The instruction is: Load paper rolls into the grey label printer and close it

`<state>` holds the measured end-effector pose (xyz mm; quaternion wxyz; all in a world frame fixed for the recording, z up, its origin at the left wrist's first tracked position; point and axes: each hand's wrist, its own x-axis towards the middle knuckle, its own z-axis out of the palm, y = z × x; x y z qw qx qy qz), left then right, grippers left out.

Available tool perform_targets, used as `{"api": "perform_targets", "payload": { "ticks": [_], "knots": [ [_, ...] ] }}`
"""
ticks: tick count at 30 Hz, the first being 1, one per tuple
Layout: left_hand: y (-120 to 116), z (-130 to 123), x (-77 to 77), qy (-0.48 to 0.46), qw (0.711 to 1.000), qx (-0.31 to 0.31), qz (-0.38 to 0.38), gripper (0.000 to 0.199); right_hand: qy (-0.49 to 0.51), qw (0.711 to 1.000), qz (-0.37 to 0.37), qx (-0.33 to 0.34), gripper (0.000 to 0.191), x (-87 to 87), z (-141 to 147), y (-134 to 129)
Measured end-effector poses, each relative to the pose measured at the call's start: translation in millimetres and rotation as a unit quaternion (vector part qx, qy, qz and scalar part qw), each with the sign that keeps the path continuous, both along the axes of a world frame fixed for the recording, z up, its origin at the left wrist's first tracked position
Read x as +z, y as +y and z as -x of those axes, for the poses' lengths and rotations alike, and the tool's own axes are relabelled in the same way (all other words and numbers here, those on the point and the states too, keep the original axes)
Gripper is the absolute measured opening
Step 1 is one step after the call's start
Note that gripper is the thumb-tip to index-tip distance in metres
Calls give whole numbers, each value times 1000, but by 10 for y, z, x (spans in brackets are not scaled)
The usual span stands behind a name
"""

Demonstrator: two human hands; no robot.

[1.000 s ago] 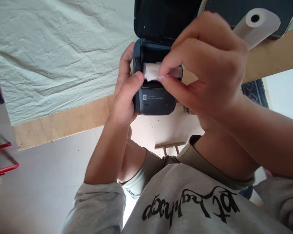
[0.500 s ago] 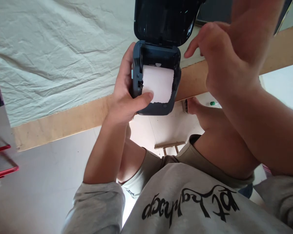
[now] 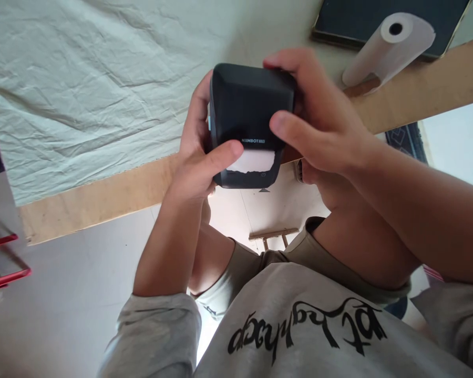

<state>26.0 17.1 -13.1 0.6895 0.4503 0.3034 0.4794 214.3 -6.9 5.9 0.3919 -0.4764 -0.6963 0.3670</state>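
Observation:
Between my hands is a dark label printer with its lid down and "NIIMBOT" lettered near the lid's front edge. A torn-edged strip of white paper sticks out below the lid. My left hand grips the printer's left side, its thumb lying at the paper's left edge. My right hand holds the right side, thumb on top of the lid and fingers around the far corner. The fingers beneath the printer are partly hidden.
A large white paper roll stands on the table edge at right, by a dark flat panel. Pale creased cloth covers the table above a wooden edge. Red bars show at far left; a wooden stool is below.
The printer's lid has swung from open to closed, covering the paper inside. My right hand moved left and down onto the printer, uncovering the paper roll. My left hand kept its hold.

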Motion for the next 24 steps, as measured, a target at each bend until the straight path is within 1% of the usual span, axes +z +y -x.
{"api": "perform_targets", "payload": {
  "ticks": [2,4,5,7,9,11,15,17,19,20,22,24],
  "knots": [
    [-21,-7,39,20,999,-29,-27,46,-24,999,30,14,64,-3,25,-8],
    [-46,-11,69,47,998,-42,-14,40,-25,999,42,17,66,-2,33,-9],
    [-62,-23,84,59,998,-38,-5,38,-21,999,44,21,66,-3,30,-7],
    [-102,-73,110,64,998,2,-2,34,-13,999,40,27,66,-8,15,-1],
    [-142,-145,131,48,997,53,-13,26,-9,999,35,31,67,-18,-2,3],
    [-167,-205,144,41,996,76,-14,21,-17,999,35,33,70,-28,-16,6],
    [-162,-217,149,37,998,53,-4,20,-62,997,32,34,76,-46,-34,26],
    [-151,-188,149,37,999,40,-2,22,-84,996,8,36,77,-54,-45,43],
    [-143,-157,150,37,998,40,-6,23,-96,994,-21,38,72,-56,-56,55],
    [-140,-143,150,42,999,28,-10,25,-97,994,-32,40,68,-55,-61,58],
    [-135,-121,154,64,998,-21,-15,30,-95,994,-42,45,61,-49,-68,55],
    [-134,-105,164,88,995,-49,-14,33,-93,994,-42,47,59,-41,-74,44]
  ]
}}
